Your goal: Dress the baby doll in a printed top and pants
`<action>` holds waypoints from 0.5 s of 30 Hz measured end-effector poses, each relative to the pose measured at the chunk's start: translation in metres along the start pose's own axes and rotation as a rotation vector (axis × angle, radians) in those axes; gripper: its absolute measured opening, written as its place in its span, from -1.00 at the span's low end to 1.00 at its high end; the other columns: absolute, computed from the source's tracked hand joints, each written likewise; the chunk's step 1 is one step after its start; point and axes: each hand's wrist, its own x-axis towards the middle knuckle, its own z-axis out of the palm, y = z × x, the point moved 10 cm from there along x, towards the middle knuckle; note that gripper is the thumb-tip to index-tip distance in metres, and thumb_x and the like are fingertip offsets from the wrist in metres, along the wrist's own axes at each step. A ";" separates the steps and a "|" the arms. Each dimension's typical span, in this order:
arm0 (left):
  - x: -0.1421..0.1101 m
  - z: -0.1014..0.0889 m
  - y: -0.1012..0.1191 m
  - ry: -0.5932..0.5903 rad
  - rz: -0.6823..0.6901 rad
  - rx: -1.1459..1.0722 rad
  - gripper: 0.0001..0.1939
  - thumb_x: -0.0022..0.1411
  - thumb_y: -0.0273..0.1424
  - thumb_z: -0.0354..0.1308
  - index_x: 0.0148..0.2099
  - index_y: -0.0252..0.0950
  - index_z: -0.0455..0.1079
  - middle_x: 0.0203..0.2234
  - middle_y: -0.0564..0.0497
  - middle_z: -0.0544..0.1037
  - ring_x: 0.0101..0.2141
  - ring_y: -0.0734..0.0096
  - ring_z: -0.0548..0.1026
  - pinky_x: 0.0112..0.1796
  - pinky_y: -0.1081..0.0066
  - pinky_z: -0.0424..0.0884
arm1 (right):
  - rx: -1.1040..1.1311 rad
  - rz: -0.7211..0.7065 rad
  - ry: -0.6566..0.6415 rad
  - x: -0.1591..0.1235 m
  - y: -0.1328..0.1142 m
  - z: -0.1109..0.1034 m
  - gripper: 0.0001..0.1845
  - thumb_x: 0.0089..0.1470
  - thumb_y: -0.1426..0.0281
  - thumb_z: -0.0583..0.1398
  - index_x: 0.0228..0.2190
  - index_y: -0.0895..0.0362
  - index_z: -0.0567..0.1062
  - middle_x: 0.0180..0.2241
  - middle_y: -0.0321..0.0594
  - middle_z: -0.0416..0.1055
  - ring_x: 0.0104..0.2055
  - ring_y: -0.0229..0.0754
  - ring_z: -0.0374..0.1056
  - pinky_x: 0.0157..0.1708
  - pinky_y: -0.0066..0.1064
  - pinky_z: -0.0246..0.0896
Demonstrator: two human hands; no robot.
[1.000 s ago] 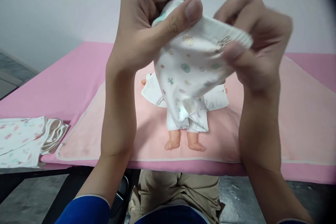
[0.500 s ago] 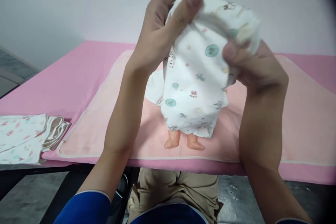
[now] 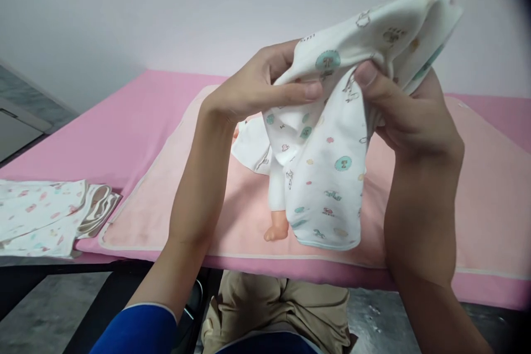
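Note:
A white baby garment (image 3: 332, 199) with small printed animals and teal dots hangs in front of me, held up by both hands. My left hand (image 3: 257, 86) grips its upper left part, thumb lying over the cloth and fingers behind. On the right, my right hand (image 3: 418, 110) pinches gathered fabric under its thumb, and a loose end sticks out to the upper right. Behind and below the cloth lies a baby doll (image 3: 277, 225) in white clothing. One foot, a leg and a sleeve show; the garment and my hands hide most of it.
A peach pad (image 3: 145, 210) lies under the doll on a pink-covered table (image 3: 136, 116). Folded printed cloths (image 3: 41, 210) sit at the table's left front edge. A pale wall (image 3: 207, 5) rises behind the table.
The garment has been turned and pulled to the right, its upper end now pointing up right. My left hand has come down. One doll foot is now covered.

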 end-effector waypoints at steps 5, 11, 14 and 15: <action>0.003 0.007 0.005 0.019 0.011 0.069 -0.73 0.61 -0.29 0.14 0.11 -0.45 0.39 -0.12 0.02 0.49 -0.12 0.59 0.47 0.03 0.43 0.42 | 0.062 0.213 -0.809 -0.031 0.022 0.059 -0.53 0.16 0.21 0.55 0.04 0.12 0.70 -0.06 -0.20 0.71 0.05 0.01 0.66 0.00 -0.29 0.68; 0.002 0.024 -0.003 -0.183 -0.027 0.025 -0.68 0.44 -0.28 0.33 0.09 -0.41 0.55 -0.05 -0.01 0.61 0.01 0.28 0.64 -0.05 0.42 0.50 | -0.014 0.155 -0.357 -0.007 0.017 0.022 -0.61 0.24 0.28 0.50 0.09 -0.02 0.71 0.04 -0.26 0.67 0.16 -0.03 0.58 0.16 -0.29 0.62; 0.000 0.009 -0.006 -0.077 -0.022 0.060 -0.71 0.40 -0.34 0.33 0.09 -0.37 0.54 -0.02 0.06 0.61 0.14 0.13 0.65 0.02 0.39 0.51 | -0.059 0.190 -0.484 -0.015 0.020 0.029 -0.58 0.28 0.27 0.46 0.15 -0.04 0.68 0.03 -0.25 0.67 0.08 -0.07 0.60 0.08 -0.35 0.65; 0.000 0.003 -0.007 -0.017 -0.034 0.089 -0.76 0.45 -0.33 0.27 0.06 -0.36 0.53 -0.04 0.07 0.60 0.15 0.13 0.65 0.03 0.39 0.51 | -0.079 0.232 -0.588 -0.022 0.025 0.036 -0.56 0.28 0.28 0.46 0.17 -0.05 0.67 0.01 -0.26 0.67 0.05 -0.09 0.61 0.05 -0.37 0.66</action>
